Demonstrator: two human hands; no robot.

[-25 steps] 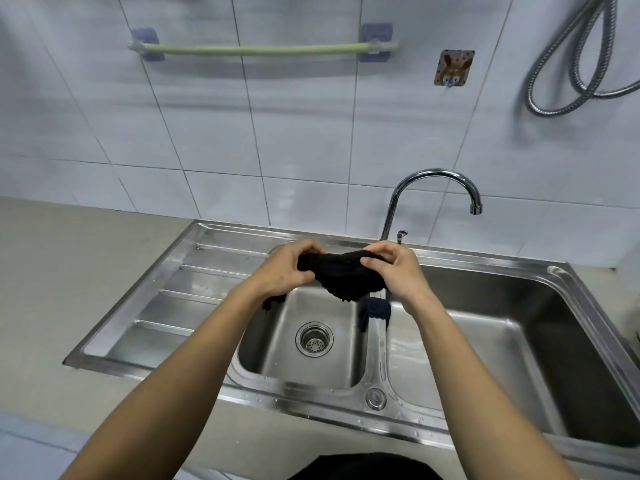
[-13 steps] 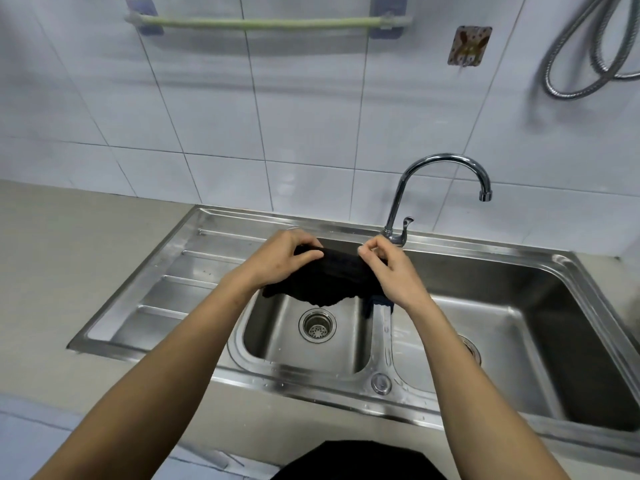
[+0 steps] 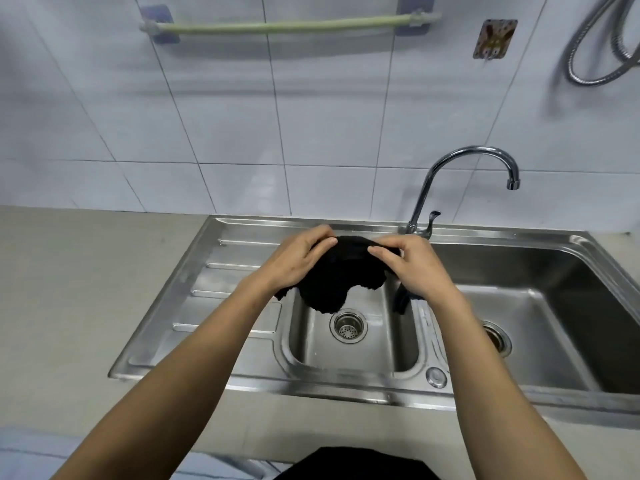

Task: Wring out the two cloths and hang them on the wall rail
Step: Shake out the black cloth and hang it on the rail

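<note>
A black cloth [image 3: 337, 275] hangs bunched between both my hands above the small left basin. My left hand [image 3: 298, 259] grips its left end and my right hand [image 3: 412, 266] pinches its right end. A second dark cloth [image 3: 401, 299] lies draped over the divider between the basins, mostly hidden under my right hand. The pale green wall rail [image 3: 280, 26] runs across the tiles high above, with nothing hanging on it.
The steel sink [image 3: 221, 299] has a ribbed drainboard at left, a small basin with a drain [image 3: 348, 327], and a large basin at right. A curved faucet [image 3: 464, 161] rises behind. A metal hose [image 3: 588, 46] loops at the upper right wall. Beige counter lies left.
Both hands have kept hold of the black cloth and drawn slightly closer together, and the cloth sags lower between them. The camera view has tilted and shifted a little.
</note>
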